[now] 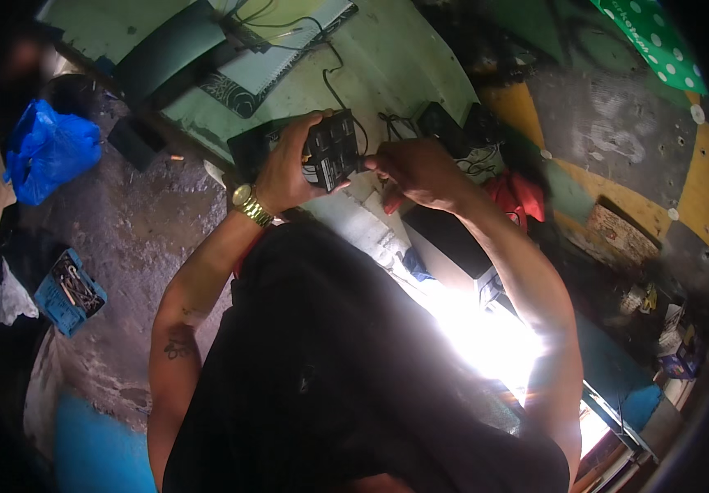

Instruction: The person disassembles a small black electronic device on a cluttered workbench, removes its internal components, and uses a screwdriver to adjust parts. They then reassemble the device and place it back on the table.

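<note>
Box (339, 146) — dark panelled face up, long axis roughly near-to-far.

Got a seriously grimy grey-brown floor (169, 214) on the left, a worn pale-green tabletop (404, 53) up top, patchy grey-and-yellow panelling (625, 140) at right, plus totally blown-out light (494, 341) lower right.

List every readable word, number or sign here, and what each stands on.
Green white-dotted sheet: white lettering, partly cut off; I won't transcribe it.
Black box-shaped device in the left hand: pale markings, too small to read.
Purple box: any print too blurred to read.
</note>
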Tool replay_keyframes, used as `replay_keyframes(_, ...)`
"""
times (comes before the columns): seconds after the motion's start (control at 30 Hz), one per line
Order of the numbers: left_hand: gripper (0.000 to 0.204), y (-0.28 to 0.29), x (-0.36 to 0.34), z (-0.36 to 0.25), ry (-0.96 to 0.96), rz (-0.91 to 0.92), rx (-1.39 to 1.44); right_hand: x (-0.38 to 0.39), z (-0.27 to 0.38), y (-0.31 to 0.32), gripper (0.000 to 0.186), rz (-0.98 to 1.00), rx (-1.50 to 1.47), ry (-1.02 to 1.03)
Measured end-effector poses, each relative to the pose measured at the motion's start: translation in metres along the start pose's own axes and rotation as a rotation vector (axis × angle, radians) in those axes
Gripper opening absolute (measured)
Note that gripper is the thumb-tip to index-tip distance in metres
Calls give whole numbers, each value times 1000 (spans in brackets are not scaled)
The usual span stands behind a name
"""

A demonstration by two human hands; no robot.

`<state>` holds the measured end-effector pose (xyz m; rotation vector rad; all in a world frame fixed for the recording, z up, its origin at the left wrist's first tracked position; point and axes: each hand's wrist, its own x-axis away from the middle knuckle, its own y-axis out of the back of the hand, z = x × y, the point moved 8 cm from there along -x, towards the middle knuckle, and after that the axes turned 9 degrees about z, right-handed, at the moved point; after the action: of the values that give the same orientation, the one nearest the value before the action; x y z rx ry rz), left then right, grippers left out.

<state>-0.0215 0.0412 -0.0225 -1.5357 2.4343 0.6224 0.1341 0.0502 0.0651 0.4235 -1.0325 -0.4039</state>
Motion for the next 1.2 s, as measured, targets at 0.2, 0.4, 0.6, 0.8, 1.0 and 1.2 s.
replay_keyframes(0.2,117,5,1,-8,-16,-9,77,37,-22,0,26,-108,-821,-70)
replay_keyframes(0.4,118,4,0,-8,-15,32,13,45,2,0,29,-473,-193,73)
replay_keyframes(0.6,113,4,0,-7,-18,0,11,34,30,0,21,-449,377,153)
replay_keyframes(0.8,114,2,1,-3,35,29,3,30,38,7,20,-438,371,176)
replay_keyframes(1.0,115,1,0,-2,15,35,-27,28,40,11,19,-472,329,185)
replay_keyframes(1.2,115,1,-3,-5,-66,19,-12,23,46,4,14,-361,454,187)
